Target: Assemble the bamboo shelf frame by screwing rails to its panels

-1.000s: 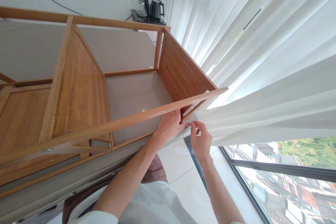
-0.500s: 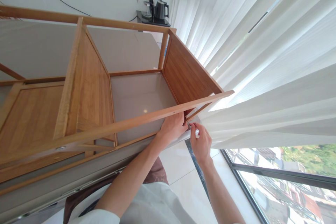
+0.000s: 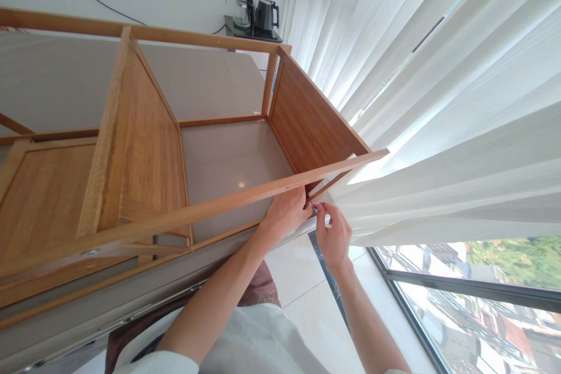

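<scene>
A wooden shelf rack [image 3: 319,111] with solid panels and slim rails lies on a grey-topped table [image 3: 228,158]. My left hand [image 3: 284,210] reaches under its near rail [image 3: 236,191] to the lower right corner. Its fingers are curled against the wood there, partly hidden by the rail. Just right of it, my right hand [image 3: 335,236] is closed in a pinch at the same corner. Between thumb and forefinger is a small thin metal piece [image 3: 314,206], too small to make out fully. Both hands are close together, fingertips nearly touching.
A black electric kettle [image 3: 265,14] and a glass pot [image 3: 241,15] stand on a dark tray at the back. White curtains [image 3: 438,99] hang along the right, above a window [image 3: 495,292]. A wooden divider panel [image 3: 149,158] rises left of my hands.
The view has shifted slightly, so the rack and hands appear a little further left. Both hands keep their places at the corner, with the same grip.
</scene>
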The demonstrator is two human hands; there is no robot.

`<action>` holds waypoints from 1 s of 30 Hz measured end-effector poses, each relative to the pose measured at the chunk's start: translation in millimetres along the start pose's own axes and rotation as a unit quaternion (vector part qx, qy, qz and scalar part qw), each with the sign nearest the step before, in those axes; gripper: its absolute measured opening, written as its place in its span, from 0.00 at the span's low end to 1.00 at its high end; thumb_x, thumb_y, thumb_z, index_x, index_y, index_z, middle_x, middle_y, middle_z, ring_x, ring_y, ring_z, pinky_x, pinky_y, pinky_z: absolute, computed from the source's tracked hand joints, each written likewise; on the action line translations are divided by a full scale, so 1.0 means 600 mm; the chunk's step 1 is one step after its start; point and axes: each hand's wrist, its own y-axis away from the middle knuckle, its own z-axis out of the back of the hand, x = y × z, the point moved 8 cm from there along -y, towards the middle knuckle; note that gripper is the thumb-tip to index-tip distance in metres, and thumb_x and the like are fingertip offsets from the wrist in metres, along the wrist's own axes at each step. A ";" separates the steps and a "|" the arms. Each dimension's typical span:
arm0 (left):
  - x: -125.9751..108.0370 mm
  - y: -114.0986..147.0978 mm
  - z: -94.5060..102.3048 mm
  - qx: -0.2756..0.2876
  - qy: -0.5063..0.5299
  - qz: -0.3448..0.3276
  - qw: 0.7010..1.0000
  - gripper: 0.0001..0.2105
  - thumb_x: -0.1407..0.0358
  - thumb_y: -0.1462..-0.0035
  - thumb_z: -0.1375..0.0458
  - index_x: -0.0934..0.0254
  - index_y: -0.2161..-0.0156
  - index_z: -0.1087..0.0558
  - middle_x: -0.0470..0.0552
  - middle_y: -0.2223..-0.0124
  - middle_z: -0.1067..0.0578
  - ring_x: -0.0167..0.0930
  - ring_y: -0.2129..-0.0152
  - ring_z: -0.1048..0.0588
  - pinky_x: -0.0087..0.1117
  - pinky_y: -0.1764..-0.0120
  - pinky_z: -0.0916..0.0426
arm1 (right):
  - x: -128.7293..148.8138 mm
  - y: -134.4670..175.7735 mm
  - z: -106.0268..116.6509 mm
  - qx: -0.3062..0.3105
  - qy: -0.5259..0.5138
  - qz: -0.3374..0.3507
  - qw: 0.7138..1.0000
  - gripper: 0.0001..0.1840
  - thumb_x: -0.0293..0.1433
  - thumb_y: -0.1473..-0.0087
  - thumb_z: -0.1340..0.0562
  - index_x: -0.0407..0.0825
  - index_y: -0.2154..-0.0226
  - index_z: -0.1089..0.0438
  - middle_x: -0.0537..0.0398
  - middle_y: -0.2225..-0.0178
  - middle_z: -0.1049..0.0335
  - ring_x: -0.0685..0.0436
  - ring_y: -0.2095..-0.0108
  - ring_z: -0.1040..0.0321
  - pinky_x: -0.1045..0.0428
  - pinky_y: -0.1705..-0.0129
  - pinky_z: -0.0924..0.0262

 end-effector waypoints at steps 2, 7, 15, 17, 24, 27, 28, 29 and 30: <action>0.000 0.000 0.000 0.000 0.001 0.002 1.000 0.17 0.65 0.40 0.46 0.64 0.47 0.39 0.57 0.50 0.26 0.41 0.55 0.24 0.38 0.55 0.30 | -0.009 -0.004 0.002 0.001 -0.027 -0.055 0.998 0.17 0.45 0.36 0.44 0.50 0.58 0.30 0.49 0.62 0.21 0.43 0.64 0.25 0.49 0.62 0.35; 0.000 0.001 0.003 0.001 0.004 0.006 1.000 0.17 0.65 0.41 0.45 0.63 0.47 0.39 0.57 0.48 0.27 0.41 0.52 0.25 0.37 0.52 0.31 | -0.038 -0.016 -0.007 0.041 -0.107 -0.154 0.981 0.22 0.49 0.39 0.43 0.48 0.63 0.29 0.49 0.67 0.20 0.44 0.72 0.25 0.51 0.69 0.33; -0.002 0.002 0.006 -0.001 0.003 0.004 1.000 0.17 0.65 0.41 0.45 0.63 0.47 0.39 0.56 0.49 0.27 0.41 0.53 0.25 0.38 0.53 0.31 | -0.038 -0.015 -0.001 0.040 -0.157 -0.193 0.968 0.22 0.50 0.45 0.37 0.48 0.65 0.29 0.48 0.65 0.20 0.44 0.73 0.25 0.50 0.68 0.33; -0.002 0.002 0.006 -0.001 0.002 0.003 1.000 0.17 0.66 0.41 0.45 0.63 0.47 0.40 0.56 0.48 0.27 0.40 0.53 0.25 0.38 0.53 0.31 | -0.032 -0.012 0.000 0.039 -0.163 -0.190 0.967 0.21 0.50 0.45 0.37 0.48 0.65 0.29 0.47 0.64 0.20 0.44 0.72 0.26 0.50 0.67 0.32; -0.001 0.002 0.003 -0.002 -0.004 0.003 1.000 0.18 0.65 0.41 0.45 0.64 0.46 0.40 0.57 0.48 0.28 0.41 0.53 0.25 0.39 0.53 0.30 | -0.042 -0.016 -0.002 0.026 -0.144 -0.177 0.973 0.20 0.48 0.41 0.41 0.47 0.65 0.30 0.48 0.69 0.21 0.43 0.73 0.26 0.50 0.69 0.33; 0.000 0.001 0.002 -0.002 -0.007 0.003 1.000 0.18 0.66 0.41 0.46 0.64 0.46 0.40 0.57 0.49 0.27 0.41 0.54 0.25 0.39 0.54 0.31 | -0.036 -0.020 0.006 0.019 -0.111 -0.155 0.982 0.19 0.47 0.40 0.41 0.48 0.64 0.31 0.49 0.68 0.20 0.44 0.72 0.26 0.50 0.68 0.33; 0.000 0.001 0.001 -0.002 -0.008 0.003 1.000 0.18 0.66 0.41 0.46 0.64 0.47 0.39 0.57 0.49 0.27 0.41 0.54 0.25 0.39 0.54 0.31 | -0.031 -0.019 0.009 0.018 -0.097 -0.144 0.985 0.18 0.47 0.39 0.41 0.48 0.64 0.31 0.49 0.68 0.20 0.44 0.71 0.26 0.50 0.68 0.34; 0.000 0.001 0.001 -0.002 -0.009 0.003 1.000 0.18 0.65 0.41 0.46 0.64 0.47 0.39 0.57 0.49 0.27 0.41 0.54 0.25 0.39 0.54 0.31 | -0.026 -0.018 0.011 0.017 -0.081 -0.131 0.988 0.18 0.47 0.39 0.41 0.48 0.64 0.31 0.50 0.67 0.20 0.44 0.71 0.26 0.50 0.67 0.34; 0.000 0.001 0.001 -0.002 -0.009 0.002 1.000 0.17 0.65 0.41 0.46 0.65 0.47 0.39 0.57 0.49 0.27 0.42 0.54 0.25 0.39 0.54 0.31 | -0.021 -0.016 0.013 0.015 -0.064 -0.116 0.991 0.17 0.46 0.39 0.41 0.49 0.63 0.31 0.51 0.66 0.20 0.45 0.71 0.27 0.50 0.66 0.35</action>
